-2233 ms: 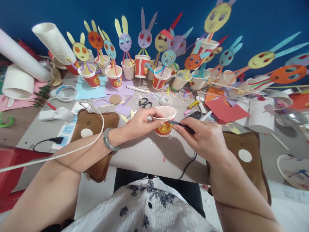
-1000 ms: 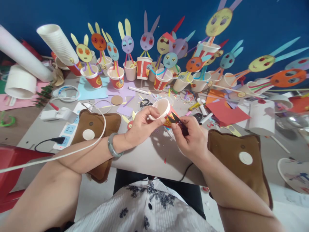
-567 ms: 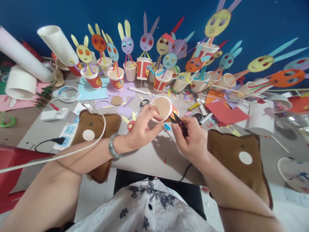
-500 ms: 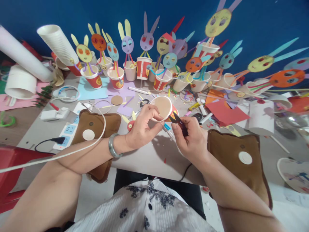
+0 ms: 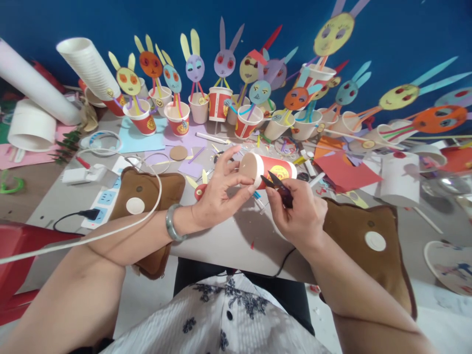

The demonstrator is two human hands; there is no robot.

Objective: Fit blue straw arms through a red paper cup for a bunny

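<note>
A red and white paper cup (image 5: 278, 168) lies on its side in front of me, its pale base turned toward the left. A tiny mark shows on that base. My left hand (image 5: 224, 191) has thumb and index finger pinched at the lower edge of the base, the other fingers spread beside it. In my right hand (image 5: 300, 209) is a pair of small dark scissors (image 5: 280, 187), blades parted, tips close to the cup's side near its base end. Whether the tips touch the cup I cannot tell. Below the cup lie blue-ended thin sticks (image 5: 258, 197).
Several paper cups with rabbit-faced paper figures (image 5: 177, 118) stand along the back. Brown cushion-like pads (image 5: 153, 189) lie at left and right. A white cable (image 5: 121, 227) crosses my left forearm. Red paper (image 5: 348, 169) lies at right, a power strip (image 5: 105, 196) at left.
The cup has turned from having its base facing up toward me to lying sideways, its red side now showing. My right hand with the scissors has shifted slightly right.
</note>
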